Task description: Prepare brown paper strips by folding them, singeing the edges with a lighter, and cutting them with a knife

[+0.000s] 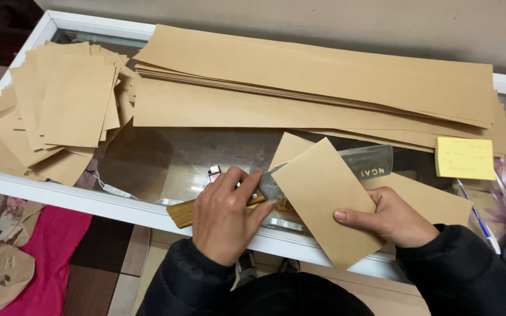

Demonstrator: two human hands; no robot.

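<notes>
- The surface (147,169) is a glass top in a white frame, set against a plain wall along its far edge.
- Left hand (225,215) is closed around the wooden handle of a knife (276,186) at the near edge.
- Right hand (395,217) pinches a brown sheet (323,193), thumb on top; the blade runs under that sheet.
- Long strips (323,76) lie stacked along the far edge.
- A pile (65,111) of cut pieces fills the far left corner.
- A yellow pad (465,158) sits near the right edge.
- Pink cloth (54,257) lies on the floor below, to the left.
</notes>
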